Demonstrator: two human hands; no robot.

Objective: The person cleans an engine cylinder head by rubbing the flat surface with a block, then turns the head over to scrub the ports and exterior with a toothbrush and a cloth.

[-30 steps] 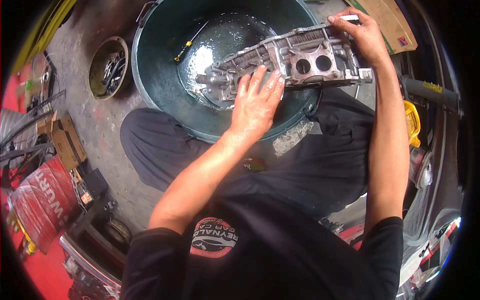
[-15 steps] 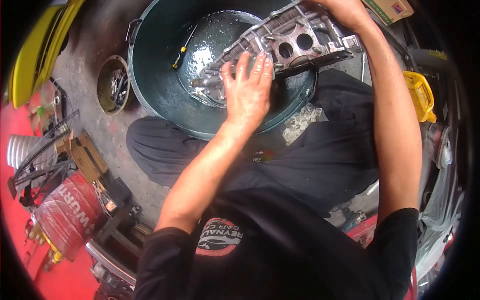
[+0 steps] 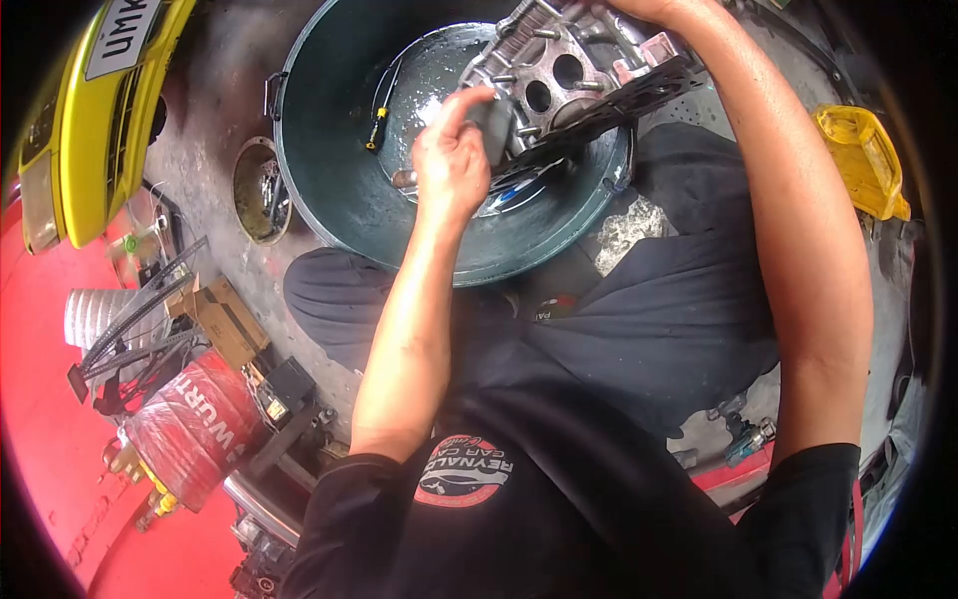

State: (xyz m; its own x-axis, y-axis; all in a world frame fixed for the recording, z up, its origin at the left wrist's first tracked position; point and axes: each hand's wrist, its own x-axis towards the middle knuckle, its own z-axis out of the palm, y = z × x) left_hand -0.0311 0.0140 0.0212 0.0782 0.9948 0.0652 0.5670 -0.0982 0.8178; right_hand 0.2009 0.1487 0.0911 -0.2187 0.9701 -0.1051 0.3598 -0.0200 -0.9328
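A metal engine cylinder head (image 3: pixel 584 75) with round ports and studs is held tilted over a dark green tub (image 3: pixel 299 170). My right hand (image 3: pixel 649 10), partly cut off by the top edge, grips its upper end; the fingertips are mostly hidden. My left hand (image 3: pixel 451 165) is closed at the head's lower left end, with a flat grey pad-like piece (image 3: pixel 491 130) at its fingers. Shallow liquid covers the tub's bottom, where a yellow-and-black-handled tool (image 3: pixel 376 130) leans against the inner wall.
A round bowl (image 3: pixel 261 190) of small metal parts stands left of the tub. Further left are a yellow car bumper (image 3: pixel 100 130), a cardboard box (image 3: pixel 225 319) and a red Würth-labelled container (image 3: pixel 200 424). A yellow plastic container (image 3: pixel 863 165) lies at right. My legs surround the tub's near side.
My left hand has gone from flat, spread fingers on the cylinder head to a closed grip with the grey piece showing. The whole view has shifted a little.
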